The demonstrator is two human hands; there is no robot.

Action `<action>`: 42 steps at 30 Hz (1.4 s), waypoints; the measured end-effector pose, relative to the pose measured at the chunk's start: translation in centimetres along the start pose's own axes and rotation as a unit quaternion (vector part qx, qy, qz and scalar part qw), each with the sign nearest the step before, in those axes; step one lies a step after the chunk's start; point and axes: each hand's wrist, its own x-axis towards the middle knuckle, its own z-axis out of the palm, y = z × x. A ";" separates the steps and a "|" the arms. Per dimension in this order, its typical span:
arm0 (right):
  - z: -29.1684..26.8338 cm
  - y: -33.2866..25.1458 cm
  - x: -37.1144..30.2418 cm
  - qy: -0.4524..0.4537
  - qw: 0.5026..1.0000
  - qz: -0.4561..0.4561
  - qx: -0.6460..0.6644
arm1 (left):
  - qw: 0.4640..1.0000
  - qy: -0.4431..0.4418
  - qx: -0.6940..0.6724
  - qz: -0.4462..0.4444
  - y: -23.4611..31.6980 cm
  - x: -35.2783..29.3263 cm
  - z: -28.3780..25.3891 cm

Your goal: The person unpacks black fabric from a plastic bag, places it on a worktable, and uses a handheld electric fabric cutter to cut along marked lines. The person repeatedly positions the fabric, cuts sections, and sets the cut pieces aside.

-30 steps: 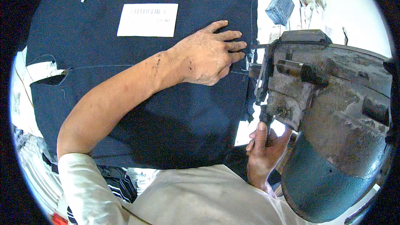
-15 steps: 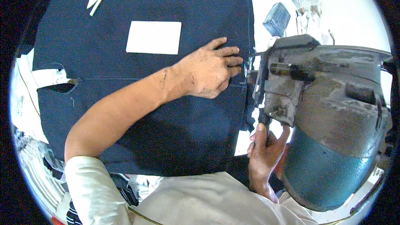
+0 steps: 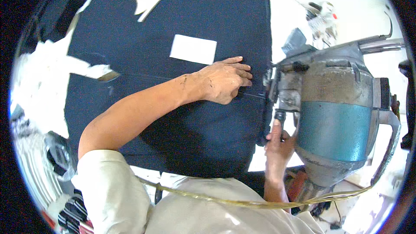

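Observation:
My left hand (image 3: 226, 80) lies palm down on a dark navy stack of cloth (image 3: 173, 134), fingers stretched out and slightly apart. Just right of its fingertips stands a cloth cutting machine (image 3: 336, 123) with a worn grey and teal motor housing, at the cloth's right edge. My right hand (image 3: 279, 147) is closed on the machine's handle (image 3: 280, 115), thumb laid along it. The machine's blade and base are hidden from this view.
A white rectangular card (image 3: 193, 49) and pale scraps (image 3: 147, 2) lie on the cloth. A yellowish cable (image 3: 242, 203) runs from the machine across my front. White cloth or paper (image 3: 47, 89) is bunched at the left; a clear plastic bundle (image 3: 323, 24) lies far right.
The view has shifted, so the card and scraps appear further right. The cutting machine has turned relative to the view, and its cable now shows across my front. Both hands keep their poses.

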 end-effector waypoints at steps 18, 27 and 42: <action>2.0 1.6 5.1 -0.020 0.998 0.031 0.044 | 0.699 -0.027 0.287 -0.654 22.9 -47.4 -16.4; 4.0 3.2 7.5 0.030 0.983 -0.105 0.150 | 0.666 0.532 0.305 -0.425 5.8 -39.2 -39.0; 4.1 3.8 6.7 0.074 0.951 -0.300 -0.009 | 0.556 0.420 0.413 -0.587 -12.2 -16.8 -13.4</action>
